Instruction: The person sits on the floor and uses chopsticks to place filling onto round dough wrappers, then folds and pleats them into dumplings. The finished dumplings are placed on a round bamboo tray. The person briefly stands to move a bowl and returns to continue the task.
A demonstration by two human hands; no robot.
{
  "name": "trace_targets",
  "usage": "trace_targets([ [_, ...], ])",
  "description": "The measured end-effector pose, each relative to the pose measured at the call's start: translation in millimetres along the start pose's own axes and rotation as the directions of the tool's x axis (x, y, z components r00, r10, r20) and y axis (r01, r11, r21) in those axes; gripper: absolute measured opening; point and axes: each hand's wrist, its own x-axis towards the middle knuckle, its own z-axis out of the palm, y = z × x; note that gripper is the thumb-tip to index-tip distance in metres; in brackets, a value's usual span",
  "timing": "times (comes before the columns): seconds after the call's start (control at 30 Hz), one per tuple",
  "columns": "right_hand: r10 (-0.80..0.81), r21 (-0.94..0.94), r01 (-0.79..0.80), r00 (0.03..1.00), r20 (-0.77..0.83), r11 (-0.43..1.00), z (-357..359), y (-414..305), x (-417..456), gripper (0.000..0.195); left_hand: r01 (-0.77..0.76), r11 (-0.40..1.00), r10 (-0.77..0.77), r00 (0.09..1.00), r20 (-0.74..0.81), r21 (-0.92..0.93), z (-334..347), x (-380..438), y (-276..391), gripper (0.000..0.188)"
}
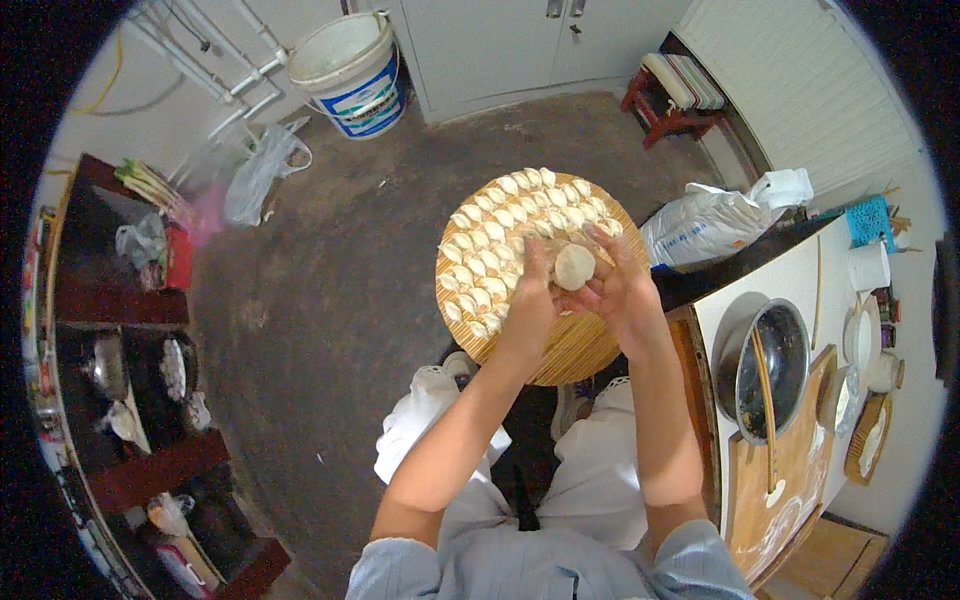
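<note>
Between my two hands is a round, flat dough wrapper (574,267), pale and facing up. My left hand (531,289) is on its left side with the thumb raised, and my right hand (624,281) curls around its right side. Fingers show beneath the wrapper, partly hidden, and whether it bears filling cannot be seen. Below the hands is a round tray of woven slats (581,356). Rows of folded dumplings (480,264) cover its far and left parts, while its near right part shows bare slats.
To the right, a table holds a metal bowl (780,375) with chopsticks (765,405) across it and a floured wooden board (784,517). A white sack (701,225) stands beyond. A bucket (352,82), red stool (667,101) and dark shelf unit (127,300) edge the floor.
</note>
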Motion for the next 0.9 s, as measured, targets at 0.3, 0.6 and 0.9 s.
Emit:
trace_targets([
  [0.3,0.043,0.136,-0.032,0.996,-0.076,0.990,-30.6,13.4,25.9,0.038,-0.094,0.974,0.124,0.983,-0.134,0.207,7.7,-8.6,15.1,0.058],
  [0.6,-0.180,-0.698,-0.186,0.892,-0.416,0.691,-150.9,82.9,90.7,0.012,0.036,0.928,-0.159,0.939,-0.306,-0.370,-14.7,1.8,21.3,0.043],
  [0.9,-0.303,-0.719,-0.123,0.850,-0.432,0.684,-192.9,109.2,112.3,0.021,0.043,0.877,-0.204,0.935,-0.290,-0.479,-24.0,1.4,21.7,0.040],
])
